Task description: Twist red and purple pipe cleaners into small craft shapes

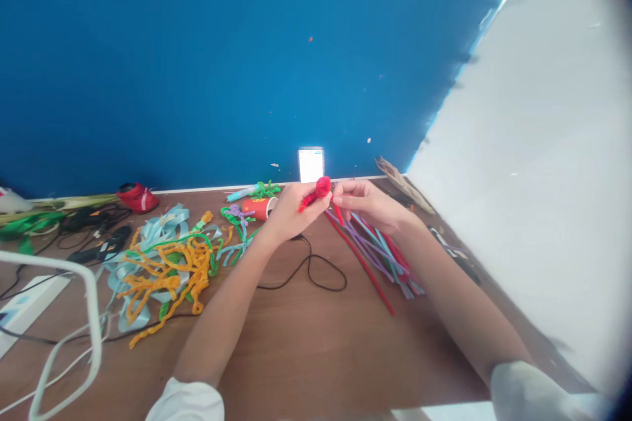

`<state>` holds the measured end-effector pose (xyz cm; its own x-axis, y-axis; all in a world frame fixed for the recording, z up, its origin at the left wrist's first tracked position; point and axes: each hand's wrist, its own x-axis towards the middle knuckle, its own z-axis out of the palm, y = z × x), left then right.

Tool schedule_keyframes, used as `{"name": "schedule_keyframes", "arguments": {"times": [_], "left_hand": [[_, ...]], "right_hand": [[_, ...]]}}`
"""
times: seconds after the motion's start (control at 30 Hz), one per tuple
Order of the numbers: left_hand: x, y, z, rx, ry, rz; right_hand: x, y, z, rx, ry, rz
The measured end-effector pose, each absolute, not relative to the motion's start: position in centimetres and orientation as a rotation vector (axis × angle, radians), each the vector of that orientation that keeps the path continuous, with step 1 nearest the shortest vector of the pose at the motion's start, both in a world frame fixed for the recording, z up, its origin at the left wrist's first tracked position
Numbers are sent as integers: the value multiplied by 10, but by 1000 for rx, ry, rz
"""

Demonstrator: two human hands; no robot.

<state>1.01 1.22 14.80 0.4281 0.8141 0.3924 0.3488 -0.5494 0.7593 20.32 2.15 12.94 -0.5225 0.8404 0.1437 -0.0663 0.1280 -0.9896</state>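
Observation:
My left hand (290, 209) is closed around a red fuzzy pipe-cleaner piece (323, 186), wound into a small bud, with a twisted end showing across the fingers. Close against it, my right hand (371, 205) pinches a red pipe cleaner (338, 214) between thumb and forefinger. Whether this strand joins the bud is hidden by the fingertips. Below my right hand lie loose purple, blue and red pipe cleaners (371, 247) on the brown table (316, 348). One long red pipe cleaner (368, 271) lies apart from that bunch.
To the left, orange pipe cleaners (197, 266) tangle with light-blue ribbon (126, 276). A red paper cup (257, 208) lies on its side beyond. A lit phone (311, 164) leans against the blue wall. A black cable (309, 266) loops mid-table; a white power strip (29, 309) and white frame (93, 316) sit left.

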Motion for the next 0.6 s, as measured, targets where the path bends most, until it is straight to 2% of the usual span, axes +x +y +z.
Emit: {"name": "schedule_keyframes", "arguments": {"times": [0.13,0.27,0.37,0.47,0.53,0.6], "left_hand": [[14,17,140,1905,1027,992],[18,22,133,1640,974,964],[19,23,133,1412,939,917],[17,25,134,1335,915,912],[16,26,133,1378,910,949],[15,27,131,1460,963,995]], "right_hand": [[201,18,132,-828,-1909,998],[194,9,133,-935,-2222,-17],[189,7,129,-886,-2265,-528],[187,10,122,-924,-2191,-609],[187,13,120,-1053,-2100,-425],[187,15,120,-1139,-2039,-68]]}}
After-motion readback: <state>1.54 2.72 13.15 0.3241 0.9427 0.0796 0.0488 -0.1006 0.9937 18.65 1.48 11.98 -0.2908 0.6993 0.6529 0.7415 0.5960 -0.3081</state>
